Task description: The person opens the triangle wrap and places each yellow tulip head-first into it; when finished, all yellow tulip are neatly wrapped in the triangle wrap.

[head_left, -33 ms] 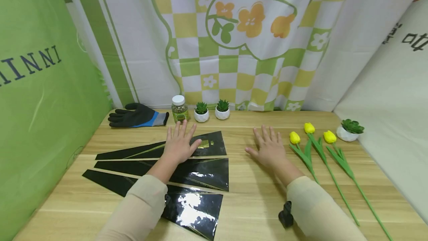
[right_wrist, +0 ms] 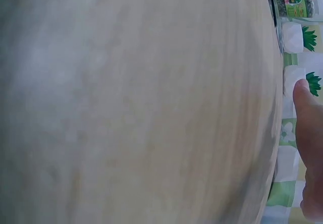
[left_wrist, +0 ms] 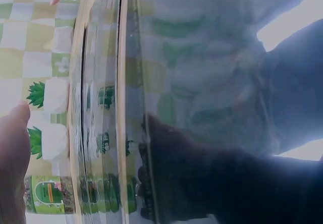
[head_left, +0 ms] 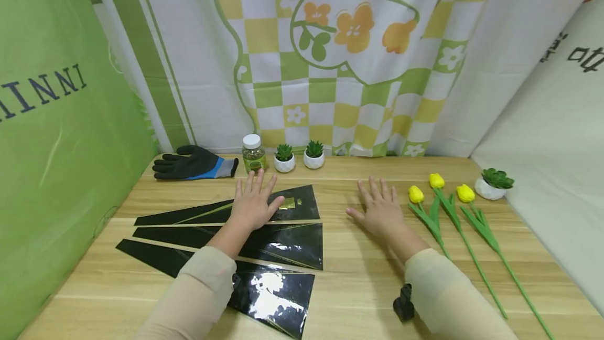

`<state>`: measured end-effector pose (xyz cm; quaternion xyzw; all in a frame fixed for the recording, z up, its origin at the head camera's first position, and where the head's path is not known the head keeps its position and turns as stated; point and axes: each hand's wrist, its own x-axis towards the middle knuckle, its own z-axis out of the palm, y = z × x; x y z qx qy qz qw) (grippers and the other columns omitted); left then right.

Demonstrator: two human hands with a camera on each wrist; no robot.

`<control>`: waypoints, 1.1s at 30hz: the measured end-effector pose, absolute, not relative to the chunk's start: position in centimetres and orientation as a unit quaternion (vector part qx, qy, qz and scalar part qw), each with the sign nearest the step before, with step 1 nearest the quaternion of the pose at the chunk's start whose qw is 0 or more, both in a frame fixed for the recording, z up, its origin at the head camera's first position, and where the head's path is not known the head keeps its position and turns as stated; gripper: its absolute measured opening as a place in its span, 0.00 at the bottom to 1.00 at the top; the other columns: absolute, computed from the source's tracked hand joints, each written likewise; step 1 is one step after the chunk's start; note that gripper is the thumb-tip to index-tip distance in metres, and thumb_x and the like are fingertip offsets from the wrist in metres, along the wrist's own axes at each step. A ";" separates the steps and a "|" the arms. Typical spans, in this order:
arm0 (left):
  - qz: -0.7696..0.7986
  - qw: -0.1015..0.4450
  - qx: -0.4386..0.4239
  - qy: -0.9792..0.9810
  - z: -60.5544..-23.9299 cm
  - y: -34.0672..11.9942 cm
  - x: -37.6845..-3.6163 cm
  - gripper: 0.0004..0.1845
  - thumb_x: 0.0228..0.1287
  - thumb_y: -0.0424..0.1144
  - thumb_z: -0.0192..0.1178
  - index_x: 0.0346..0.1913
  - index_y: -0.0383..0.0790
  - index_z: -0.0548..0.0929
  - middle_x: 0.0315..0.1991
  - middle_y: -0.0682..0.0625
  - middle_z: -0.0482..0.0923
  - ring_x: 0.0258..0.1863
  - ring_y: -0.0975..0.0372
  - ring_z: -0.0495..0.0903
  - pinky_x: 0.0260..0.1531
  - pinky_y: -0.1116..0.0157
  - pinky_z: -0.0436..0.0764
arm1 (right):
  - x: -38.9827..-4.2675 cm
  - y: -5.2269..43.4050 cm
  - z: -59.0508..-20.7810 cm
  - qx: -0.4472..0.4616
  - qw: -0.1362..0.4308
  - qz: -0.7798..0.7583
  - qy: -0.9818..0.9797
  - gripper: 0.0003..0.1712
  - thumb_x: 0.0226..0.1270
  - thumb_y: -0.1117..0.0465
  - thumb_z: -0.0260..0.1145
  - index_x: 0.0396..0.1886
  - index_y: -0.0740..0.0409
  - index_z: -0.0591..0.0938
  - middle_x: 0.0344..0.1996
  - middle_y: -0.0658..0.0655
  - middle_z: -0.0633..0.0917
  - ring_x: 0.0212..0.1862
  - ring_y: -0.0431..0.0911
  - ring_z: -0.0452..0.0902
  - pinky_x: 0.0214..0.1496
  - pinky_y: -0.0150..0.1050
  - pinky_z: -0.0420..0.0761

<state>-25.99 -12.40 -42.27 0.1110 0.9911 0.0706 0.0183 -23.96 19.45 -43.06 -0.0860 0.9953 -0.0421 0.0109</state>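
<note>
Head view: my left grip [head_left: 254, 209] is spread wide, holding nothing, over the three black sleeves [head_left: 302, 236] that lie fanned out in front of the jar [head_left: 252, 142]; whether it touches them I cannot tell. My right grip [head_left: 381, 214], also spread and holding nothing, is over the table [head_left: 351, 290] to the right of the jar, and three yellow tulips [head_left: 436, 180] lie farther right of it. The sleeves look like thin, glossy film, so I expect them light, limp and slippery, best pinched by an edge of the wide ends, right of the jar. The tulips seem light; I'd hold the slim stems, sparing the petals.
</note>
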 end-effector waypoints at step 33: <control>0.259 0.036 0.148 0.954 -44.7 -8.8 -28.1 0.22 0.67 0.48 0.62 0.60 0.41 0.81 0.62 0.42 0.74 0.63 0.48 0.72 0.63 0.50 0.73 | -17.0 30.4 -40.1 -0.029 -0.012 -0.243 0.970 0.33 0.74 0.48 0.59 0.68 0.67 0.69 0.57 0.74 0.74 0.55 0.67 0.74 0.47 0.59 0.80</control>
